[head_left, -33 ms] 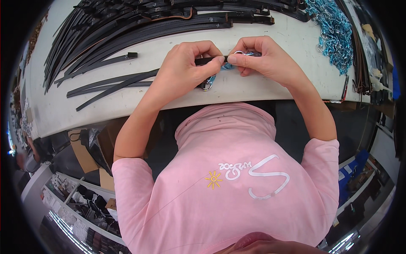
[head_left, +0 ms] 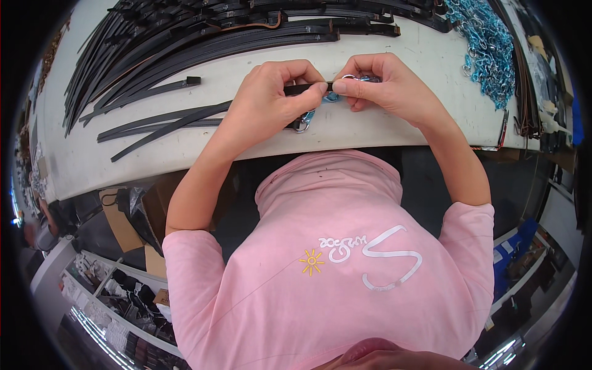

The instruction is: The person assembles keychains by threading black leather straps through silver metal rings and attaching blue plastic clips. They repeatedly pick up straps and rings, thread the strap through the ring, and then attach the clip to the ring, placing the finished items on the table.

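My left hand (head_left: 268, 102) pinches a black strap (head_left: 208, 111) between thumb and fingers near its end. The strap's tail runs out to the left, across the table. Against that same end, my right hand (head_left: 388, 86) is closed, thumb pressed on the strap beside a silver ring (head_left: 348, 76). A bit of blue chain (head_left: 332, 97) shows between the hands; the fingers hide how it joins the strap. Under my left hand lie more black straps (head_left: 132, 126), with a silver metal clasp (head_left: 302, 128) and blue chain at their near end.
Many black straps (head_left: 228, 52) lie bundled across the far left and middle of the white table (head_left: 419, 55). A heap of blue chains with metal clasps (head_left: 490, 52) sits at the far right. Below the table's left edge stands an opened cardboard box (head_left: 123, 222).
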### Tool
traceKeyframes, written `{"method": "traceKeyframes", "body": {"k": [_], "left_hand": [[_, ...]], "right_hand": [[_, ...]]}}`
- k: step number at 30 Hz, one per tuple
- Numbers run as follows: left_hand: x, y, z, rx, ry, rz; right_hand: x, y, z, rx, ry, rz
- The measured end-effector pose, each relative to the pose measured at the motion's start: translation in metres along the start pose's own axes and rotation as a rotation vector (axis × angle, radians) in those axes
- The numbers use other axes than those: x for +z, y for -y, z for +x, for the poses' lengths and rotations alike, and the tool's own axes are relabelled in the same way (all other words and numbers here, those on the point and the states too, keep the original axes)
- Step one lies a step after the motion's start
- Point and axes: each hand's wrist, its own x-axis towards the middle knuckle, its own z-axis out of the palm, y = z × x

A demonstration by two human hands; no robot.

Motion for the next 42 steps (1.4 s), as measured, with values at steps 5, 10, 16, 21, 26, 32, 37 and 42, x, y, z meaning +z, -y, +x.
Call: {"method": "traceKeyframes", "body": {"k": [5, 10, 16, 21, 26, 32, 37, 42], "left_hand": [[0.003, 0.004, 0.0, 0.055, -0.058, -0.046], [0.004, 0.007, -0.001, 0.094, -0.084, -0.022], [0.0, 0.004, -0.004, 0.049, -0.023, -0.013], [0.001, -0.003, -0.01, 0.061, -0.065, 0.072], [0.009, 0.006, -0.009, 0.208, -0.175, 0.137], [0.014, 0.01, -0.008, 0.357, -0.277, 0.277], [0.014, 0.004, -0.009, 0.32, -0.303, 0.351], [0.016, 0.01, -0.007, 0.37, -0.341, 0.327]], "right_hand": [[-0.007, -0.001, -0.003, -0.023, 0.044, 0.081], [-0.006, -0.003, -0.003, -0.027, 0.022, 0.052], [-0.005, -0.008, -0.001, -0.033, 0.0, 0.042], [-0.004, -0.005, -0.001, -0.021, -0.007, 0.027], [-0.002, -0.007, -0.002, -0.046, -0.018, 0.008], [0.0, -0.008, -0.003, -0.054, -0.034, -0.043], [-0.001, -0.009, -0.003, -0.056, -0.022, -0.028], [0.002, -0.007, -0.004, -0.052, -0.038, 0.005]]}}
